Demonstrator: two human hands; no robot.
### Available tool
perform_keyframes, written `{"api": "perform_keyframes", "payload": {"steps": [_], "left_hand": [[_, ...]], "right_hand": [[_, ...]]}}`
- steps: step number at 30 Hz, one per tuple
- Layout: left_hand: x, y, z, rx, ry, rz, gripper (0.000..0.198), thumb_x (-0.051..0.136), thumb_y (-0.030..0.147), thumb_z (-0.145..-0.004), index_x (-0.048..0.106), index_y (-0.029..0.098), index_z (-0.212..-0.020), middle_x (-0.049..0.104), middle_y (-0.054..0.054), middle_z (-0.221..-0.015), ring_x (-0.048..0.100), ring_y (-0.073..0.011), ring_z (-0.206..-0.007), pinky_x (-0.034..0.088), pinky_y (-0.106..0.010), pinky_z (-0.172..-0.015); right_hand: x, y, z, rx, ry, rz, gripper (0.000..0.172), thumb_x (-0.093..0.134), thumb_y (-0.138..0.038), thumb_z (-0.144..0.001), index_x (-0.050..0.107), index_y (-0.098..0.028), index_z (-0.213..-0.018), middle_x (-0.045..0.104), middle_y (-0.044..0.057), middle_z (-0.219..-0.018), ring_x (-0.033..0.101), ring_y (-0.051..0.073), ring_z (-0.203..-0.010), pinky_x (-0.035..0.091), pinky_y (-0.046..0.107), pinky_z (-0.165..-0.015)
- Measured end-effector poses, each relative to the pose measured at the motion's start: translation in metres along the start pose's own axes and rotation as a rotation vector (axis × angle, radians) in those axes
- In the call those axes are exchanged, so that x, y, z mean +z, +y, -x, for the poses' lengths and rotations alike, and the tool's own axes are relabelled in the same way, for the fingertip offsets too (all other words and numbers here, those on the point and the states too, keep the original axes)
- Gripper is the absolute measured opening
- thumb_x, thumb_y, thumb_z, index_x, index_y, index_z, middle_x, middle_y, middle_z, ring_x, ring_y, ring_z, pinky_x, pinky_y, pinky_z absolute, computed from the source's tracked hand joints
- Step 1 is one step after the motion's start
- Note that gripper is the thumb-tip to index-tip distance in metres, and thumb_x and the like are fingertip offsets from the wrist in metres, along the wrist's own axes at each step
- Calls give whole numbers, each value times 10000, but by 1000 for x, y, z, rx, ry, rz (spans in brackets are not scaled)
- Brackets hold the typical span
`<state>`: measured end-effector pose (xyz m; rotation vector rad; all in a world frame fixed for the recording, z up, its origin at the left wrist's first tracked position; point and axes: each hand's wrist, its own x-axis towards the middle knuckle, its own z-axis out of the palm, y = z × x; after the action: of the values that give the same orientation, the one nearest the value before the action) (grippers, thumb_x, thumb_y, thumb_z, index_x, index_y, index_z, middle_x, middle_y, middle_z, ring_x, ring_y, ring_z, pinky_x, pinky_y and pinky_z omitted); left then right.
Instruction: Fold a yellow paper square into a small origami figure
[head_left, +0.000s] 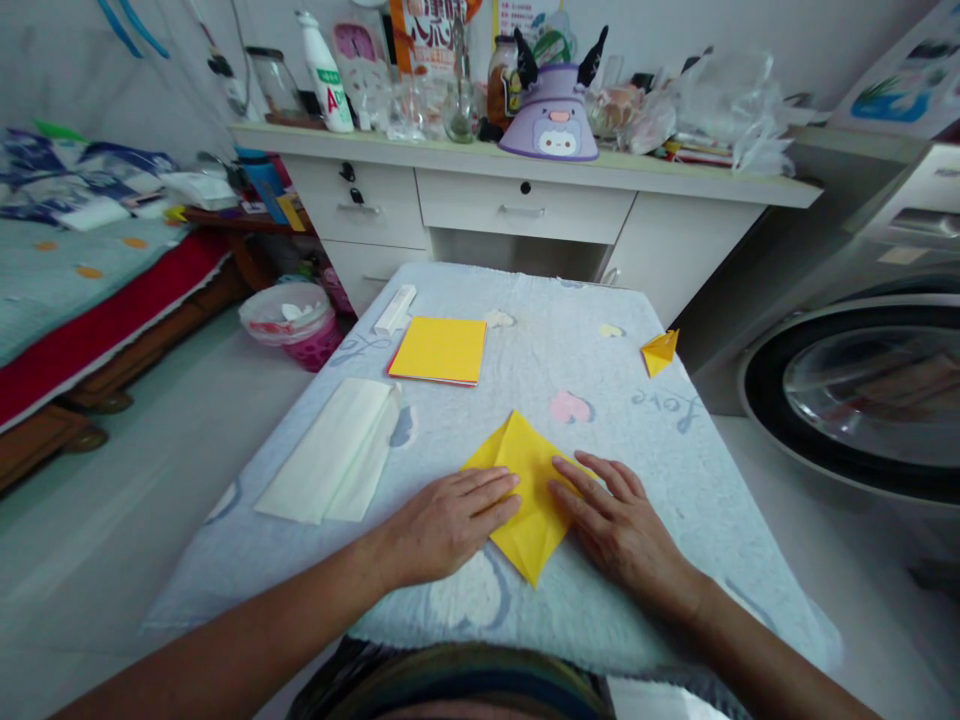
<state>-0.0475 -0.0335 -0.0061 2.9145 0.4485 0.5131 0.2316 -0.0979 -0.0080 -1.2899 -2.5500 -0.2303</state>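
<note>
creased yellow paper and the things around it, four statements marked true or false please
1. The left hand and right hand touch the creased yellow paper square. True.
2. The yellow-topped square paper stack lies right of that square. False: it lies to the left, farther away.
3. The small folded orange-yellow paper lies farther away than both hands. True.
4. The folded whitish sheet lies under the right hand. False: neither hand touches it.

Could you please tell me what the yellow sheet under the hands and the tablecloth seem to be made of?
Yellow sheet: matte paper, judging by its crisp edges and straight creases. Tablecloth: probably soft, matte fabric, perhaps plush, given its fuzzy-looking surface and slightly wavy edge; the fibre cannot be told.
</note>
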Motion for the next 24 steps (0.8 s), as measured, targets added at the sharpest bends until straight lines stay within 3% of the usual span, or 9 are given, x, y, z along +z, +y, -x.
{"api": "perform_keyframes", "payload": {"steps": [4, 9, 16, 20, 24], "left_hand": [[4, -2, 1, -35, -21, 7, 421, 465, 108, -936, 503, 163, -1352, 529, -152, -1416, 477, -268, -1332, 449, -464, -1072], [3, -6, -1, 4, -38, -15, 470, 476, 97, -929, 463, 169, -1394, 513, -149, -1433, 443, -278, -1359, 414, -481, -1100], [-2, -24, -4, 92, 60, 50, 396, 440, 110, -956, 517, 136, -1343, 559, -193, -1372, 469, -276, -1341, 456, -477, -1069], [-21, -36, -18, 72, 125, 157, 390, 439, 106, -957, 548, 180, -1325, 573, -164, -1368, 489, -256, -1328, 449, -485, -1076], [-48, -47, -40, 41, 79, 200, 366, 475, 93, -937, 617, 226, -1247, 591, -104, -1364, 480, -250, -1337, 371, -522, -1128]], "right_hand": [[7, 2, -7, -78, -85, -48, 498, 411, -126, -961, 406, -217, -1451, 402, 79, -1528, 322, 237, -1433, 377, 483, -1101], [12, 5, -16, -77, -105, -63, 557, 401, -121, -955, 313, -189, -1501, 372, 105, -1539, 316, 230, -1438, 385, 476, -1110], [12, 11, -25, -65, -126, -62, 563, 445, -143, -952, 335, -245, -1495, 357, 82, -1550, 261, 291, -1456, 405, 536, -1090], [7, 26, -38, -64, -34, -138, 580, 389, -121, -966, 266, -220, -1524, 383, 94, -1534, 272, 263, -1455, 451, 480, -1076], [-4, 41, -52, -49, 117, -161, 593, 350, -114, -972, 223, -248, -1535, 414, 75, -1518, 276, 243, -1455, 420, 499, -1101]]}}
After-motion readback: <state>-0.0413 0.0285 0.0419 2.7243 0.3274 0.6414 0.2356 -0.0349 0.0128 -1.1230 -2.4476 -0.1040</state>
